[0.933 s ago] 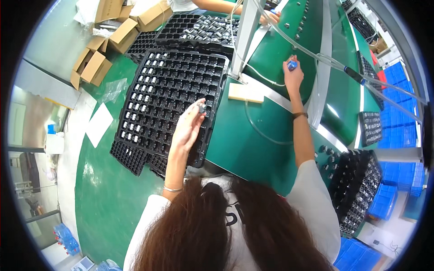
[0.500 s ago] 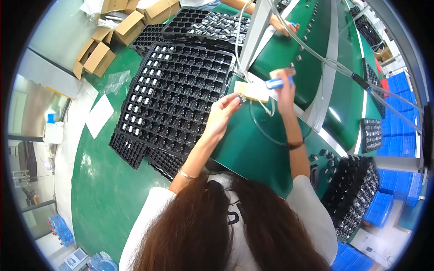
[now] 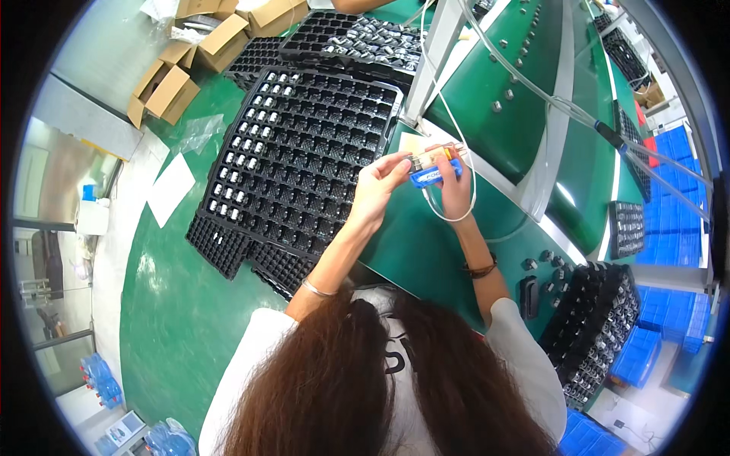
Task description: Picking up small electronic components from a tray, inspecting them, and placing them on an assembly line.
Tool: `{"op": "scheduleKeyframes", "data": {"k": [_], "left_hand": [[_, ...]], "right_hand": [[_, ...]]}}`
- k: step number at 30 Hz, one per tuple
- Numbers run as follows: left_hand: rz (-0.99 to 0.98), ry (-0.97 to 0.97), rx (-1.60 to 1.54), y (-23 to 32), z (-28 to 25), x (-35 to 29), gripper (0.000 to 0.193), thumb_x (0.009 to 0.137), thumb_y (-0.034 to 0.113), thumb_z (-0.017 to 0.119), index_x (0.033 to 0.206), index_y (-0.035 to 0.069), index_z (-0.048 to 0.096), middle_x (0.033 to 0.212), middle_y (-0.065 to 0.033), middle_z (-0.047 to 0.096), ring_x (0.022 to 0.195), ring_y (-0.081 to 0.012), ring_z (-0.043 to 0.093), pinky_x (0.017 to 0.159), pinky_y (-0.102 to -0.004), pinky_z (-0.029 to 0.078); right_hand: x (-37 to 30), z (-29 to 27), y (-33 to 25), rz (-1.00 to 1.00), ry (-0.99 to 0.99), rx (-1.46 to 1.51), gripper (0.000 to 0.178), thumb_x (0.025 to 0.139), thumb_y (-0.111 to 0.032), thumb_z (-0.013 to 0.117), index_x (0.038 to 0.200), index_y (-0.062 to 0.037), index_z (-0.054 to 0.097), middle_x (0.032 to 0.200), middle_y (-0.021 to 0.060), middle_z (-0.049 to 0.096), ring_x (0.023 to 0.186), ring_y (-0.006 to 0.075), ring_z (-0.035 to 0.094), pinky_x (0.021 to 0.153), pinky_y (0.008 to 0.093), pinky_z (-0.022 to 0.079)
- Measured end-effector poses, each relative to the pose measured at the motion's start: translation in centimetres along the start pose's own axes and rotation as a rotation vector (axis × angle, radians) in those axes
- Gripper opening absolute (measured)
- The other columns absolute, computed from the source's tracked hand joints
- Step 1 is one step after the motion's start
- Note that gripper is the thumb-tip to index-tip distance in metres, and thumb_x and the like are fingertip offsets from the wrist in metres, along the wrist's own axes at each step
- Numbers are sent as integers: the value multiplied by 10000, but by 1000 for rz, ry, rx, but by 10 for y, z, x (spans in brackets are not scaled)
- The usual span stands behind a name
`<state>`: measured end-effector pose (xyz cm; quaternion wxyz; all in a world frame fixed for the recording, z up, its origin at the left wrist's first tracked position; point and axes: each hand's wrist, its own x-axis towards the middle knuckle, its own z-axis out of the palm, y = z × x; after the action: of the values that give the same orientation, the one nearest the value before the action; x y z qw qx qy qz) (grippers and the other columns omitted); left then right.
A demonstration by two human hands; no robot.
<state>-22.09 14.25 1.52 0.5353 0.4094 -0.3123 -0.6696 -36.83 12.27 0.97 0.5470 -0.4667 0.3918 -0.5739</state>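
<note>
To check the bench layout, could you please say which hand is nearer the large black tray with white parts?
Left: the left hand is at the right edge of the black tray; the right hand is farther right.

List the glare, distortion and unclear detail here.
Head view: white glare streak on the green surface right of the pale rail; softer shine on the green floor; the rail bows, corners black; the piece in the left hand lacks clear detail.

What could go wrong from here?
The white hose loops close around the right hand, which grips the blue handheld tool, so it might snag. The small metal part is pinched by the fingertips of the left hand and could slip. Tool and fingertips sit close together, so a misstep might nip a finger.
</note>
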Motion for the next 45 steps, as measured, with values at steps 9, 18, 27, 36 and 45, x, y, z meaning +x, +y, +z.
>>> {"op": "scheduleKeyframes", "data": {"k": [9,18,27,36,45], "left_hand": [[18,13,-18,-4,-2,-2,302,845,145,645,1098,-15,603,995,-65,648,891,-92,583,806,-224,453],[10,-29,22,-7,-9,-1,400,866,127,614,1219,-28,509,1106,-104,608,994,-129,563,881,-258,435],[582,-38,348,89,25,-71,198,831,25,573,1025,-10,587,1050,-91,574,988,-148,526,856,-272,422],[1632,79,460,208,23,-129,479,942,307,381,1356,69,342,1382,-140,378,1249,-317,391,992,-447,377],[1617,211,619,222,-5,-121,390,908,251,472,1241,48,455,1221,-118,477,1089,-251,472,908,-369,411]], "right_hand": [[-5,8,1,5,101,32,228,911,-215,474,1031,-44,565,851,8,584,660,25,516,508,144,378],[9,0,10,-117,-53,-209,200,890,-201,514,957,-26,582,799,12,581,628,58,510,526,194,377],[45,-9,9,-268,45,-997,310,799,-284,652,914,-22,529,737,192,605,680,369,592,585,404,461],[-24,3,-134,-358,190,-849,294,756,-88,693,1021,-44,574,776,-14,492,654,66,436,566,202,343],[-114,45,-241,-1557,-44,-1040,456,912,-310,330,1319,-174,177,1109,160,432,656,219,473,517,302,392]]}}
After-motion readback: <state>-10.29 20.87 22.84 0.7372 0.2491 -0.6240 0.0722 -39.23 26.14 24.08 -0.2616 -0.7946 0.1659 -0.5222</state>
